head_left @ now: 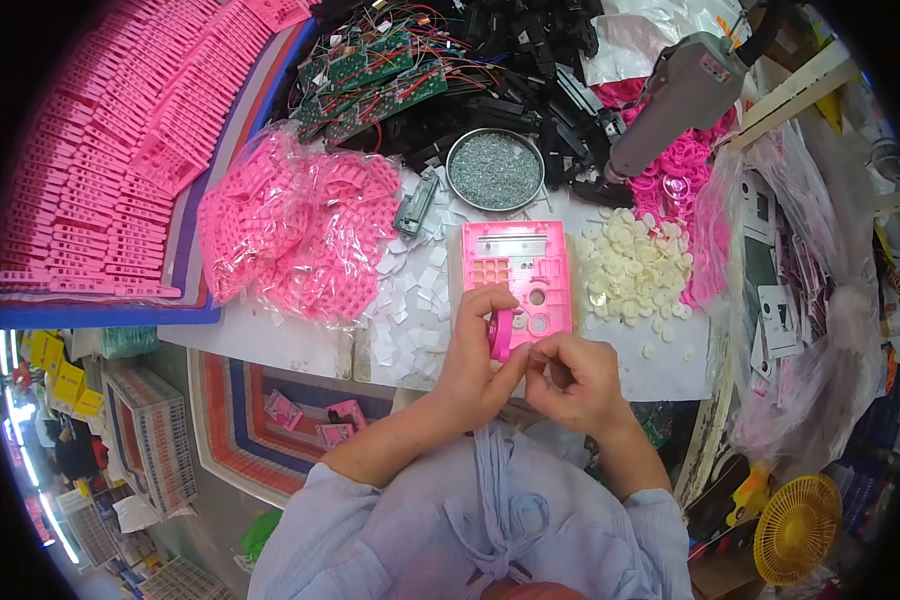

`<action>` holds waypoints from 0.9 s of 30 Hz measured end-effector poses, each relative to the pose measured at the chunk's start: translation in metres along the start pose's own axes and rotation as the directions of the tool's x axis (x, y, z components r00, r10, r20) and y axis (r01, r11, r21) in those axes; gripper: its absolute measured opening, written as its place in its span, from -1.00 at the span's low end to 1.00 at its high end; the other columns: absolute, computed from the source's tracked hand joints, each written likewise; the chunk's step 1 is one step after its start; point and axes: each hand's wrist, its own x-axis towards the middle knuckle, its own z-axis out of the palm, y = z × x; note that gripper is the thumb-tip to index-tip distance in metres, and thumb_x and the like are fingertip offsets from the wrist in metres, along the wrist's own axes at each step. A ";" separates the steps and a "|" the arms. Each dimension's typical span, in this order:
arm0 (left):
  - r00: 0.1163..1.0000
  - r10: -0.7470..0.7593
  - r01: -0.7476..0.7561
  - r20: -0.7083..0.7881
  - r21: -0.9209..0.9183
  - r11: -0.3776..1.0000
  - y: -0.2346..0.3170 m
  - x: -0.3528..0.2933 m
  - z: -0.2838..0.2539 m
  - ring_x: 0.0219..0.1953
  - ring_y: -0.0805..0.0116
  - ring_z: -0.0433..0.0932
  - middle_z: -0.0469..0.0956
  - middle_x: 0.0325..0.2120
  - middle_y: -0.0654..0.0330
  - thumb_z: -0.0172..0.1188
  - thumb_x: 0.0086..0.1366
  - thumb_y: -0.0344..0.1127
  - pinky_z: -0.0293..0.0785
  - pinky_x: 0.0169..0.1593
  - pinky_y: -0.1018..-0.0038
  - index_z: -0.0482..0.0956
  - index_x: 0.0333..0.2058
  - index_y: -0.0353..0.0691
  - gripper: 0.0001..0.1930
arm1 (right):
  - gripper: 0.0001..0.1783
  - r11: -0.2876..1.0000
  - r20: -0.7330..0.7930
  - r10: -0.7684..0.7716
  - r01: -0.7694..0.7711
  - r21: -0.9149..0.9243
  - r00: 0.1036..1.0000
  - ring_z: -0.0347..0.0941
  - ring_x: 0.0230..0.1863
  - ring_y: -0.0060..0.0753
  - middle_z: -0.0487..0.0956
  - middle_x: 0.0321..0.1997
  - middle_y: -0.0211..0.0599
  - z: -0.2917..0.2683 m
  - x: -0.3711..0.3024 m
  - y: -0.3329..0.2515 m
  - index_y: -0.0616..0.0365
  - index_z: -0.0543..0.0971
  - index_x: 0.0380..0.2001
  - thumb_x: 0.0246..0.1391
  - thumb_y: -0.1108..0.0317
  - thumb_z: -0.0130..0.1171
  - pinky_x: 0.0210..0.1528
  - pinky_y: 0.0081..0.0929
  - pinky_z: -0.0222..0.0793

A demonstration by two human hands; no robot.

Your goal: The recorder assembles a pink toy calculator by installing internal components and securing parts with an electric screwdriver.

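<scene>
A pink plastic housing (553,240) lies on the bench in front of me, its ribbed inner side up, with square cutouts, round holes and a silver strip near its far end. Over its near left part, my left hand (475,360) grips a darker pink ring-shaped part (501,336) between thumb and fingers. My right hand (580,380) is closed in a pinch beside the left fingertips, at the housing's near edge. What the right fingers hold, if anything, is hidden.
White round discs (635,265) are heaped to the right, with pink rings (680,165) behind. A round tin of screws (495,170) sits beyond the housing, near a hanging electric screwdriver (680,100). Left are bagged pink grilles (305,230), paper squares (410,310) and circuit boards (380,85).
</scene>
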 end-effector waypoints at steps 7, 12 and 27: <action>0.998 -0.020 0.019 0.056 0.017 1.000 -0.004 -0.002 0.000 0.11 0.18 0.31 0.24 0.04 0.00 0.13 0.17 -0.60 0.27 0.21 0.31 0.17 0.13 -0.33 -0.45 | -0.81 0.987 0.003 -0.120 0.120 -0.104 0.993 0.46 -0.66 -0.47 0.54 -0.60 -0.36 0.002 0.001 0.004 0.20 0.57 -0.42 -0.22 0.51 0.29 -0.58 -0.51 0.38; 0.999 -0.023 0.022 0.048 0.013 1.000 0.001 0.000 0.000 0.08 0.10 0.34 0.28 0.00 -0.04 0.18 0.16 -0.58 0.27 0.18 0.34 0.23 0.08 -0.36 -0.49 | -0.82 0.995 -0.044 -0.072 0.069 -0.069 0.996 0.42 -0.67 -0.57 0.51 -0.61 -0.40 0.000 0.002 0.001 0.20 0.56 -0.41 -0.19 0.50 0.29 -0.60 -0.55 0.33; 0.863 -0.322 0.490 0.389 -0.801 0.344 -0.006 0.000 -0.006 -0.06 0.36 0.41 0.39 -0.06 0.13 0.10 0.41 -0.10 0.39 -0.07 0.43 0.30 0.09 -0.18 -0.60 | -0.79 0.912 -0.079 0.410 -0.410 0.019 0.909 0.15 -0.60 -0.77 0.34 -0.64 -0.60 -0.096 -0.058 0.027 0.26 0.55 -0.36 0.25 0.32 0.09 -0.55 -0.67 0.04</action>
